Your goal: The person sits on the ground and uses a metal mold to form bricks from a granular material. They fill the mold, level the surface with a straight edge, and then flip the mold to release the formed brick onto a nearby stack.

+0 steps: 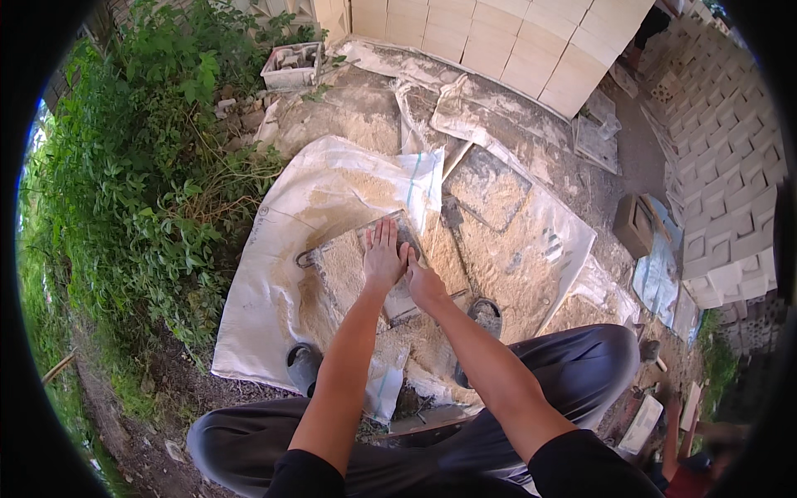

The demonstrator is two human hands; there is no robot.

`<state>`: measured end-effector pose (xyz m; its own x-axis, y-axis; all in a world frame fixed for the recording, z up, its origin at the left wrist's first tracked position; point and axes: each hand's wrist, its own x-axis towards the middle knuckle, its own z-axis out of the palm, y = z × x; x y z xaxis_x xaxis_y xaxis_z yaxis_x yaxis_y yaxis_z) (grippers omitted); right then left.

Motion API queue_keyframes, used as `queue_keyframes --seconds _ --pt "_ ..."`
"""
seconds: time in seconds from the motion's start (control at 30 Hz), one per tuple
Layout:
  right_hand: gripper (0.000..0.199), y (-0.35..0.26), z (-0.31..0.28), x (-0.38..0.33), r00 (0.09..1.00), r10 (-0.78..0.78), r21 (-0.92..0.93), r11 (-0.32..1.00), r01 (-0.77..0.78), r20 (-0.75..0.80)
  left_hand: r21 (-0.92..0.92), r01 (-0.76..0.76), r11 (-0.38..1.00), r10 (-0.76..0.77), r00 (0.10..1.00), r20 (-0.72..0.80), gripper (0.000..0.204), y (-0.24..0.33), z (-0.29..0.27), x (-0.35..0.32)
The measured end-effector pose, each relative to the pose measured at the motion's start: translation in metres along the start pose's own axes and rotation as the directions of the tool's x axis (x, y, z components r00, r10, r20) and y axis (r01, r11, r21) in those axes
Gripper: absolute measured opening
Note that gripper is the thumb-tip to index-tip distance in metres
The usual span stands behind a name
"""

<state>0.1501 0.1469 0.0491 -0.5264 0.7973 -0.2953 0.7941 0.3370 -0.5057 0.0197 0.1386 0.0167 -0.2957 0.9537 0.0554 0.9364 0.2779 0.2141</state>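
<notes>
The person is squatting low, grey-trousered knees (581, 365) filling the bottom of the view, and both bare forearms are reaching forward and down onto a rectangular metal mould frame (390, 274) lying flat on a white woven sack (274, 249). The left hand (383, 256) is lying flat with fingers together and stretched out, palm pressing on the sandy mix inside the frame; the right hand (425, 286) is resting just beside it, touching it at the thumb side, palm down on the same fill, its fingers mostly hidden so their spread cannot be told. Neither hand is gripping anything. Judging by the level, packed surface, the frame seems to be filled already and is being pressed down; lifting the frame off appears not yet done. Loose sand mix (498, 282) is lying around the frame on the sacking. Farther off, a second flat frame (490, 187) is lying on the ground, and beyond it pale blocks (498, 41) are standing stacked, with patterned blocks (730, 166) ranged to the right.
</notes>
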Motion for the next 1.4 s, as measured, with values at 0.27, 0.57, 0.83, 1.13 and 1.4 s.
queue_keyframes --seconds 0.27,0.57,0.83,1.13,1.4 --pt "0.057 0.030 0.008 -0.087 0.999 0.022 0.031 0.999 -0.023 0.045 -0.005 -0.005 1.000 0.005 0.999 0.053 0.063 0.049 -0.003 -0.079" --pt "0.056 0.047 0.010 -0.177 0.995 0.059 -0.003 0.998 -0.058 0.081 -0.187 -0.045 0.981 0.047 0.999 0.005 0.064 0.085 0.008 -0.157" --pt "0.055 0.044 -0.002 -0.182 1.000 0.011 0.015 1.000 -0.011 0.004 -0.115 -0.025 0.993 0.021 0.999 -0.039 0.065 0.094 -0.018 -0.162" --pt "0.050 -0.048 -0.009 -0.004 0.996 -0.049 0.068 0.996 0.055 -0.079 0.124 -0.069 0.990 0.064 0.997 0.046 0.063 -0.029 -0.032 0.007" --pt "0.053 -0.017 0.024 -0.035 0.999 -0.016 0.049 0.999 0.014 0.034 0.068 -0.072 0.995 0.069 0.997 0.045 0.061 -0.015 -0.005 -0.039"
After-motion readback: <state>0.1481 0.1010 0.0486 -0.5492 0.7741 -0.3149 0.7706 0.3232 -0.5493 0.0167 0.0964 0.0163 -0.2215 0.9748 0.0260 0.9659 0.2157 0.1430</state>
